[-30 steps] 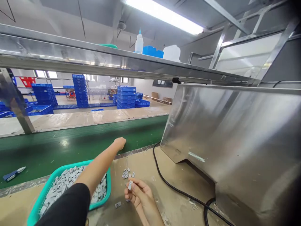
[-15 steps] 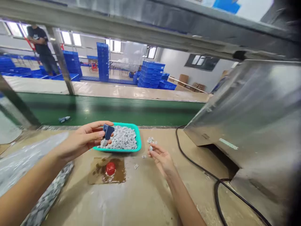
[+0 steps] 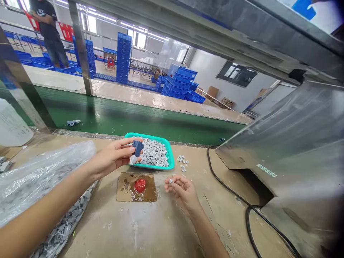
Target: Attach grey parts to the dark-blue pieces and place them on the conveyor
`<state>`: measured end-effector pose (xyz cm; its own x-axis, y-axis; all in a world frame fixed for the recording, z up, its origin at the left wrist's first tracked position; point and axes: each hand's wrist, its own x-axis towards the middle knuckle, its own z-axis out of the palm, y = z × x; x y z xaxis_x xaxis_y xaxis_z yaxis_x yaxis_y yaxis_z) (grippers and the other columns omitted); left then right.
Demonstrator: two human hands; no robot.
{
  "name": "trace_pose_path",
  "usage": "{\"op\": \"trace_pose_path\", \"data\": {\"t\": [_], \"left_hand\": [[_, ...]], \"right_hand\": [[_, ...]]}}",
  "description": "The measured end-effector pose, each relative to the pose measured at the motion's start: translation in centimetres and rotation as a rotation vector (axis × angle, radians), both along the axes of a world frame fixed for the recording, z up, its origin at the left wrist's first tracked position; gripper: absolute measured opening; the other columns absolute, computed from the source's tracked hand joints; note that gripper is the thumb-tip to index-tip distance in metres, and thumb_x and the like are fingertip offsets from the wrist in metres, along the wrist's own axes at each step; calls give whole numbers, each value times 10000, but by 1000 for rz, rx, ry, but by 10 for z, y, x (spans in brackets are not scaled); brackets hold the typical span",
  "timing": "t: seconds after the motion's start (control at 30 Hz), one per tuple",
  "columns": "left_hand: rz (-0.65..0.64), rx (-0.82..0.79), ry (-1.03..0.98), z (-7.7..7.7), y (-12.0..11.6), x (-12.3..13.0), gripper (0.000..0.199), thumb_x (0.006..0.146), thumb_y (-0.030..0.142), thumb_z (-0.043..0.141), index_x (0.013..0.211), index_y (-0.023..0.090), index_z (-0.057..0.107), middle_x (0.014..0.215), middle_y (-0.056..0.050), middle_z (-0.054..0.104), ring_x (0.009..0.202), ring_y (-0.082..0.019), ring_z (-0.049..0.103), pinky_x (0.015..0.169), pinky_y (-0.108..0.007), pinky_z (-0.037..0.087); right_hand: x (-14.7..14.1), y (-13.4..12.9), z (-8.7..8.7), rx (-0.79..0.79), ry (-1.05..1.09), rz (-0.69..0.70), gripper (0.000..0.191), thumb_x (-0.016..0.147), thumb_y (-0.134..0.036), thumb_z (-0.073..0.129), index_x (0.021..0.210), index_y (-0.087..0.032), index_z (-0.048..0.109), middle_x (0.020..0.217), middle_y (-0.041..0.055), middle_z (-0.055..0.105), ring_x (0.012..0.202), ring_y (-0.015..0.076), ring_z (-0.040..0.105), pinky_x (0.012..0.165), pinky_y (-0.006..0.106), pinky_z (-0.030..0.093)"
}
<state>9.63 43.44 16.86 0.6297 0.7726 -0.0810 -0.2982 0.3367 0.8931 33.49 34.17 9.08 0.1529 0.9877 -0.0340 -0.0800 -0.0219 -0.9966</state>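
A dark blue plastic part with a light grey end (image 3: 138, 147) is pinched in my left hand (image 3: 114, 157), in front of the turquoise basket (image 3: 172, 157). That basket holds a heap of small light grey plastic pieces (image 3: 155, 152). My right hand (image 3: 184, 193) grips one small grey plastic piece (image 3: 171, 181) between thumb and fingertips, low over the table. Several loose grey pieces (image 3: 183, 161) lie right of the basket. Between the hands and nearer me, a red dome-shaped object (image 3: 140, 185) sits on a wet brown cardboard square (image 3: 123, 195).
A clear plastic bag of grey parts (image 3: 77, 211) lies at left, near a white jug (image 3: 13, 125). A black cable (image 3: 228, 190) runs beside a metal housing (image 3: 295, 154). Behind, a green conveyor (image 3: 113, 120) carries another blue-grey part (image 3: 73, 123). A person (image 3: 49, 32) stands beyond.
My right hand has drawn back toward me from the loose pieces, with a small grey piece in its fingers. The left hand still holds the blue part. The camera view has tilted and shifted.
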Motion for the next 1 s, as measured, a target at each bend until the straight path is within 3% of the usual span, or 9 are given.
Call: {"op": "trace_pose_path", "data": {"t": [0.2,0.33,0.4,0.83,1.0], "left_hand": [[63,-18,-21,1,2,-7,334,730,193,598,1062,201,562,829,-29,641,690,-114,603,691,-245,470],[57,-3,-36,0,3,-7,304,736,191,590,1038,193,567,859,-34,634,702,-108,596,687,-235,469],[44,16,-42,-2,4,-7,280,747,193,579,1027,197,568,868,-29,629,717,-105,593,695,-231,465],[30,72,10,-4,3,-9,261,743,255,591,1002,228,567,903,-9,613,755,-119,592,716,-248,439],[68,27,42,-6,2,-6,402,759,253,566,1144,286,457,809,14,601,752,-130,606,717,-264,438]], "right_hand": [[-3,3,-7,60,-290,-22,87,625,-245,703,677,-189,662,726,38,623,639,157,564,629,291,470],[-11,-3,-10,229,-720,116,99,735,-216,583,716,-219,681,712,52,648,673,192,583,619,313,469],[-12,-5,-10,303,-832,177,136,759,-194,551,721,-224,678,704,55,652,680,197,590,623,322,476],[-9,-6,-15,406,-908,239,212,787,-157,506,814,-251,694,778,65,675,744,204,609,652,348,501],[-11,-7,-17,423,-924,230,216,798,-166,496,822,-248,695,751,73,670,730,206,612,640,349,505]]}}
